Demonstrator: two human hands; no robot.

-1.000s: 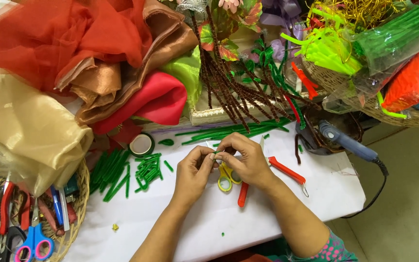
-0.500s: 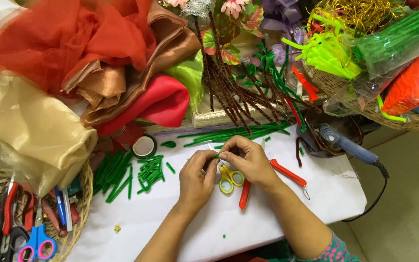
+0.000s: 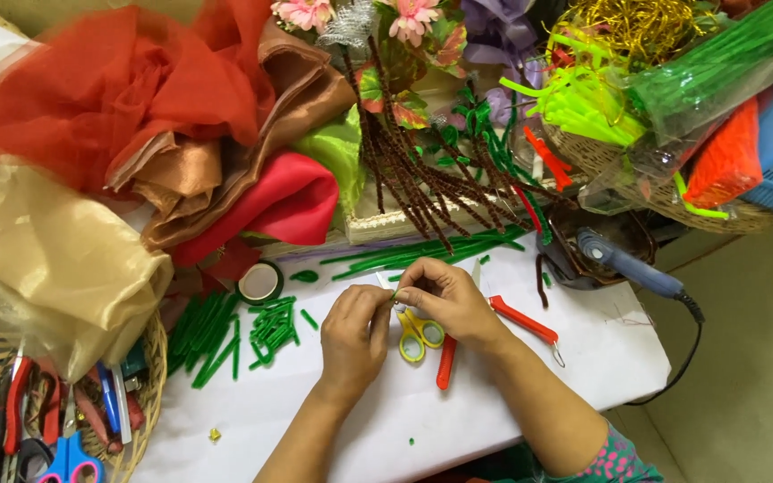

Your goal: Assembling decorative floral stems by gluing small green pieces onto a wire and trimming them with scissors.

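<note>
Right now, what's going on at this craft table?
A person's left hand and right hand meet over the white table, pinching a small green piece between the fingertips. Yellow-handled scissors lie just beneath the hands, with a red-handled tool to the right. Cut green pipe-cleaner pieces lie scattered to the left.

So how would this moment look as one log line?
left hand + right hand: pinching small green piece together | yellow-handled scissors beneath on white table | cut green pieces left
</note>
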